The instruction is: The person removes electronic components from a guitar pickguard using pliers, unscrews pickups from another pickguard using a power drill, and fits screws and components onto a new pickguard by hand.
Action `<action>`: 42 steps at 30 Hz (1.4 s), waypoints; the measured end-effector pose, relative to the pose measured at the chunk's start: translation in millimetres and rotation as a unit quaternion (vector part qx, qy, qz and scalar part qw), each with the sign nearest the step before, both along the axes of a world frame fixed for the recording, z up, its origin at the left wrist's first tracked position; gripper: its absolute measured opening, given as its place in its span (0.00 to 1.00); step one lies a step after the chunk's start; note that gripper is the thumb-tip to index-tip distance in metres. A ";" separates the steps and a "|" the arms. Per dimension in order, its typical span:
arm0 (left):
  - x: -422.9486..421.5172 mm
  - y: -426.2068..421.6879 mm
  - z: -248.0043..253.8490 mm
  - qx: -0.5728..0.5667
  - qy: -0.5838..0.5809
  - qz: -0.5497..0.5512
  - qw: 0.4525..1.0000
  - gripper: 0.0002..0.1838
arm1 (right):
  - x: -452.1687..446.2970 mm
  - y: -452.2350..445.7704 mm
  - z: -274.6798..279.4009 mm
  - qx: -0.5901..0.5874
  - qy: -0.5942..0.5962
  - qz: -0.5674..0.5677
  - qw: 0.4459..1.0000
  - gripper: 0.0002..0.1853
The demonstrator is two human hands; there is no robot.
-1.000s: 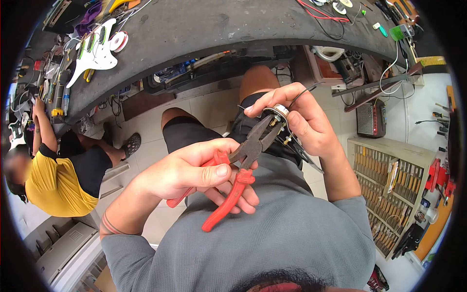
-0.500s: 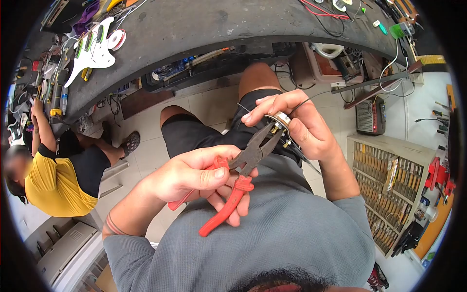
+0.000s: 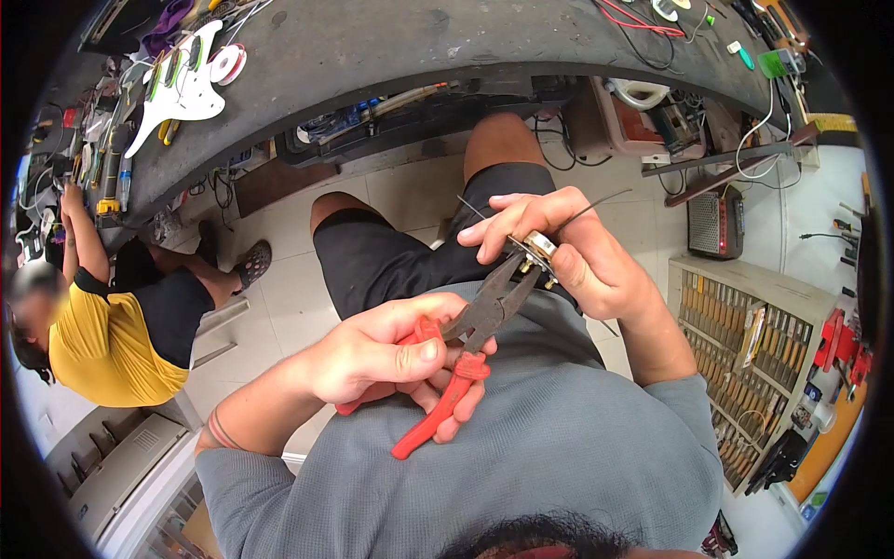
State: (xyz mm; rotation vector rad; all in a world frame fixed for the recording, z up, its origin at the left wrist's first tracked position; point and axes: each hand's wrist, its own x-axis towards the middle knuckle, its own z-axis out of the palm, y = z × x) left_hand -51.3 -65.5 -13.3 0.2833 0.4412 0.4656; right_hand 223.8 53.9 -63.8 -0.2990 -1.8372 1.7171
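Red-handled pliers lie across the fingers of my left hand, thumb over one handle. Their dark jaws stand apart and reach up to a small round metal part with brass-coloured terminals. Whether the jaws touch it I cannot tell. My right hand pinches this part between thumb and fingers, above my lap. Thin dark wires stick out from around it, on both sides of the fingers.
A dark workbench runs across the top, bearing a white guitar pickguard, a wire spool and red wire. A person in a yellow shirt sits at left. A cabinet of files stands at right.
The small metal part has tilted in my right hand and sits slightly lower. The pliers have shifted slightly with my left hand, and their jaws remain apart.
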 end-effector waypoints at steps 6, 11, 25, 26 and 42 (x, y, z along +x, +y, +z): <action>-2.0 2.9 5.5 0.003 0.026 -0.003 1.000 0.32 | -1.9 -1.2 -1.5 -0.006 -0.005 -0.006 1.000 0.26; -9.8 15.0 5.1 0.013 0.027 -0.023 0.999 0.35 | -5.0 5.0 0.8 0.021 -0.003 -0.020 1.000 0.22; -54.9 95.0 47.9 0.313 0.375 0.173 0.855 0.26 | 21.9 32.8 2.5 -0.023 0.017 -0.231 0.972 0.22; -58.9 118.3 54.0 0.374 0.443 0.192 0.792 0.26 | 21.7 32.8 -0.5 -0.035 0.023 -0.251 0.967 0.21; -172.9 517.4 -34.7 0.526 0.813 0.239 0.070 0.15 | 15.9 55.5 1.4 -0.047 -0.001 -0.241 0.969 0.23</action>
